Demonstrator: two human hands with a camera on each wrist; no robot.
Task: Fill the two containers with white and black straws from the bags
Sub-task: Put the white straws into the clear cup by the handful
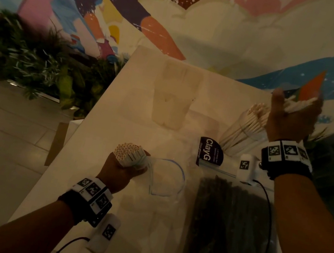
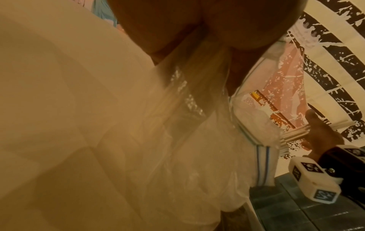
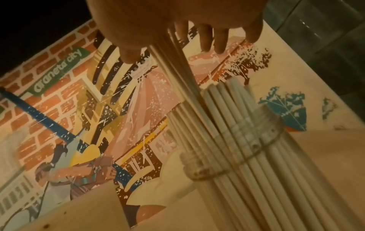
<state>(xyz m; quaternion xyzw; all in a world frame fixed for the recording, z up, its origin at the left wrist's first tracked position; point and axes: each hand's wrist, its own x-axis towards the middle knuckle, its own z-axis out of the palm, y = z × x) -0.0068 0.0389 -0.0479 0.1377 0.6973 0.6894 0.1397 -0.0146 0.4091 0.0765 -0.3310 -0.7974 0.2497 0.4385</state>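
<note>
My left hand (image 1: 126, 167) grips a thick bundle of white straws (image 1: 127, 152), ends up, through the mouth of a clear zip bag (image 1: 167, 178). In the left wrist view the bag (image 2: 197, 140) hangs crumpled under my palm. My right hand (image 1: 296, 111) is raised at the back right and holds a few white straws (image 1: 299, 105) over a clear container (image 1: 243, 133) partly filled with white straws. The right wrist view shows those held straws (image 3: 173, 70) reaching down into the container (image 3: 233, 150). A bag of black straws (image 1: 232, 233) lies flat at the front right. A second clear container (image 1: 173, 98) stands farther back.
The white table (image 1: 118, 117) ends at its left edge above a tiled floor, with plants (image 1: 28, 57) beyond. A black card reading ClayG (image 1: 210, 152) stands between the bags and the filled container. A painted mural wall rises behind the table.
</note>
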